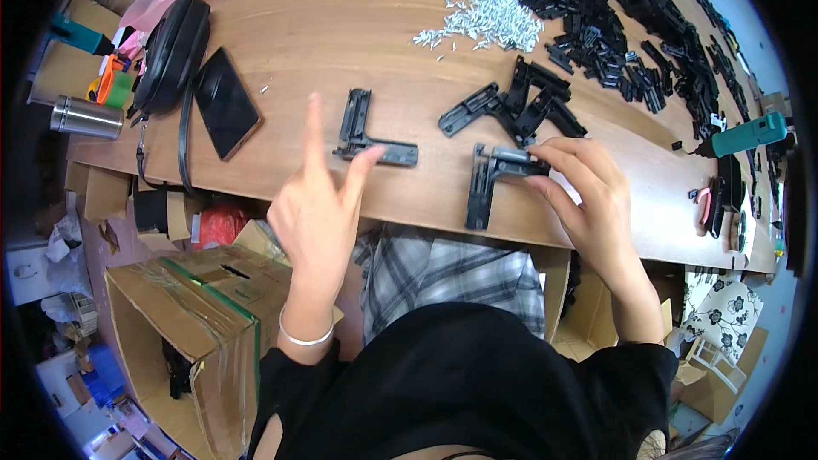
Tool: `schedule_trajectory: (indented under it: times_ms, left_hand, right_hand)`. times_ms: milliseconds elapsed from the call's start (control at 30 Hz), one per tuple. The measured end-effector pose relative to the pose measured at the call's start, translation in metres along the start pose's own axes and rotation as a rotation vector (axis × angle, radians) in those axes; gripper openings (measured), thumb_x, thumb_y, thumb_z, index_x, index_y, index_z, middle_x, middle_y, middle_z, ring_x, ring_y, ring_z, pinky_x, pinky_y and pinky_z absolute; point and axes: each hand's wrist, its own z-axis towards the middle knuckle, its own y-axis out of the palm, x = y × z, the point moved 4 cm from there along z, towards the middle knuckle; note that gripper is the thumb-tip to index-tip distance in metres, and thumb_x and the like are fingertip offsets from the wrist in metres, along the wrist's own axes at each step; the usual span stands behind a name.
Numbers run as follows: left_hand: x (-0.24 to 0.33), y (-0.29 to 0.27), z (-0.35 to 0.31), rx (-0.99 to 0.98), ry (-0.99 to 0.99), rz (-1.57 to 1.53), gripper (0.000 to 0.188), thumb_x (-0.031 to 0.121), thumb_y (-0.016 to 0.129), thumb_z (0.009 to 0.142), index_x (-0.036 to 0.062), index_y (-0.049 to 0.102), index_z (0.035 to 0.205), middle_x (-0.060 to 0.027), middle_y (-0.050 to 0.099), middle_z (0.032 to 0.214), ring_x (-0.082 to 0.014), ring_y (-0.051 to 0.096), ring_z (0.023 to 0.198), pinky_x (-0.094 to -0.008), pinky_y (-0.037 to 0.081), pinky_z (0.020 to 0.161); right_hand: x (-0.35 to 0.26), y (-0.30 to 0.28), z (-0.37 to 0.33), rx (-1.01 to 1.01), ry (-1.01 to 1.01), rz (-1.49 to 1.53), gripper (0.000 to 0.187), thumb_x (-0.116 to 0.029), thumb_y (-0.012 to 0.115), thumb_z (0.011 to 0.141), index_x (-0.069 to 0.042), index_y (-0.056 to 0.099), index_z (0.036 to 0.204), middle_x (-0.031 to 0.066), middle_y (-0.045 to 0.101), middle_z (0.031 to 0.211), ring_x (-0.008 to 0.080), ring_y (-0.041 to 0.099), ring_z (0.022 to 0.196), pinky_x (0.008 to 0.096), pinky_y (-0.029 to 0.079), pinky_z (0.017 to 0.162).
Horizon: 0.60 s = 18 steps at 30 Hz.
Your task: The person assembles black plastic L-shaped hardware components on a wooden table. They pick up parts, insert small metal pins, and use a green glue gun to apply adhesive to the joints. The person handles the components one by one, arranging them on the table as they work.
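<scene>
1. A long wooden table (341, 25) fills the upper half of the frame, with cardboard boxes (183, 324) on the floor at the lower left.
2. The left hand (319, 204) is raised at centre, open, fingers spread, one fingertip touching an L-shaped black plastic bracket (366, 140) lying flat on the table.
3. The right hand (584, 192) at centre right pinches the top of a second black bracket (490, 179) near the table's front edge.
4. Just above it lies a small cluster of black brackets (515, 106).
5. A heap of small silver pins (490, 17) sits at top centre; a large pile of black parts (630, 8) spreads across the upper right.
6. A phone (226, 102) and black pouch (170, 51) lie at the upper left.
</scene>
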Motion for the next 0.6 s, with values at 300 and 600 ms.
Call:
schedule_trajectory:
  times_ms: [300, 600]
  left_hand:
    - [0.043, 0.025, -0.036, -0.816, -0.151, -1.573, 0.03, 0.009, 0.047, 0.094, 0.0013, 0.036, 0.121, -0.017, 0.062, 0.104, -0.0182, 0.064, 0.087, -0.0254, 0.053, 0.069]
    - [0.021, 0.036, -0.043, -0.864, -0.315, -1.578, 0.03, 0.018, 0.043, 0.096, 0.0033, 0.034, 0.121, -0.0193, 0.061, 0.107, -0.0207, 0.065, 0.085, -0.0266, 0.055, 0.066]
  right_hand:
    - [0.045, -0.002, 0.113, -0.304, 0.072, 0.418, 0.024, -0.01, 0.062, 0.081, -0.003, 0.065, 0.104, 0.0134, 0.065, 0.097, 0.0284, 0.062, 0.09, 0.033, 0.05, 0.078]
    - [0.211, 0.025, 0.148, -0.079, -0.169, -0.341, 0.037, -0.027, 0.052, 0.09, -0.01, 0.054, 0.123, 0.0136, 0.048, 0.131, 0.0326, 0.039, 0.124, 0.0394, 0.032, 0.103]
